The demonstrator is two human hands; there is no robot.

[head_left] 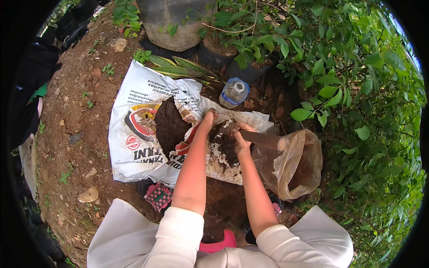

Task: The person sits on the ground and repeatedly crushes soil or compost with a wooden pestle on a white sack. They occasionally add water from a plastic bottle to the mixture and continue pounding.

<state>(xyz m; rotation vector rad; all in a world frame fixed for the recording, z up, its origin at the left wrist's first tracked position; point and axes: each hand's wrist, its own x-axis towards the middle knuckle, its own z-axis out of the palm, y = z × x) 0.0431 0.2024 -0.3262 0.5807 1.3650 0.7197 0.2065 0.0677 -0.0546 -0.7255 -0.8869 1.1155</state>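
In front of me lies a white printed plastic sack (134, 102), torn open over dark soil (172, 127). My left hand (210, 118) is closed at the upper edge of the torn, dirty sack part to its right, seeming to pinch it. My right hand (241, 136) is wrapped round a tool with a thick brown wooden handle (263, 140). The handle's butt points right; its working end is hidden by my hand and the soil. Dark soil (223, 145) lies on the torn sheet under my hands. Beside the handle stands an open translucent plastic bag (290, 174), brownish and creased.
A clear bottle with a blue label (234, 93) stands beyond my hands. Behind are a large grey planter (172, 24) and striped long leaves (178, 67). Dense green shrubs (357, 111) crowd the right. A pink stool (221, 241) shows below me; brown earth (76, 152) spreads left.
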